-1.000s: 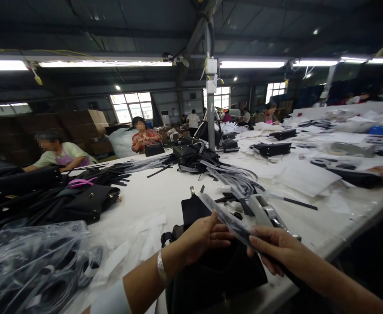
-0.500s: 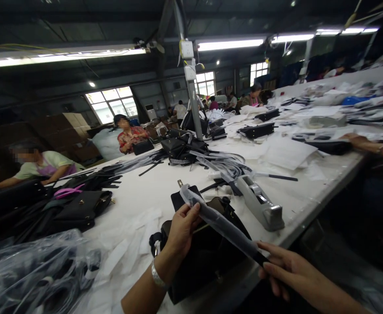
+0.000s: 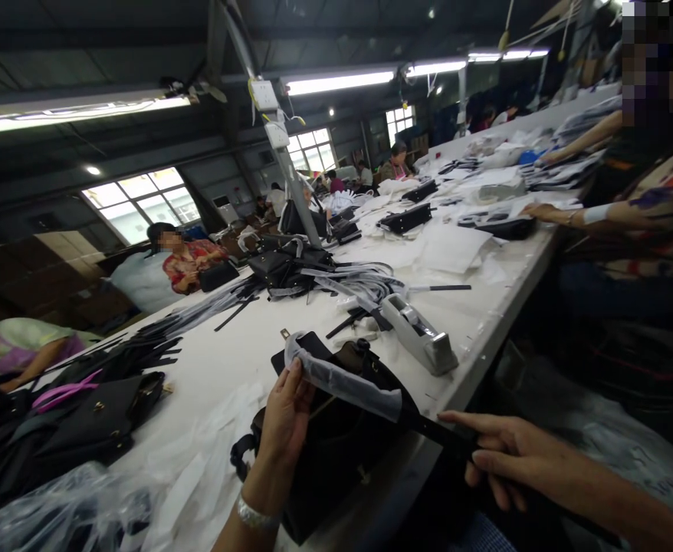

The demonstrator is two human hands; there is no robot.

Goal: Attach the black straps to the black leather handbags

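Note:
A black bag strap [image 3: 428, 429], partly wrapped in a translucent plastic sleeve [image 3: 351, 386], stretches between my hands. My left hand [image 3: 288, 410] pinches the sleeved part near its upper end. Lower right, my right hand [image 3: 512, 456] grips the bare black part of the strap between thumb and fingers. Beneath the strap, a black handbag [image 3: 336, 468] lies on the white table [image 3: 227, 360] at its front edge. A grey tape dispenser [image 3: 420, 333] stands just beyond the bag on the right.
Sleeved straps [image 3: 365, 280] and black bags [image 3: 279, 264] are heaped mid-table. More black bags [image 3: 103, 418] and clear plastic [image 3: 60, 510] lie at left, with white paper strips [image 3: 184, 479] nearby. A co-worker's hand [image 3: 543, 213] rests on a black bag at right; a post [image 3: 296, 180] rises behind.
My right hand has moved away from the plastic sleeve's end, and more bare black strap shows between them. The view has swung to the right, bringing a co-worker into sight.

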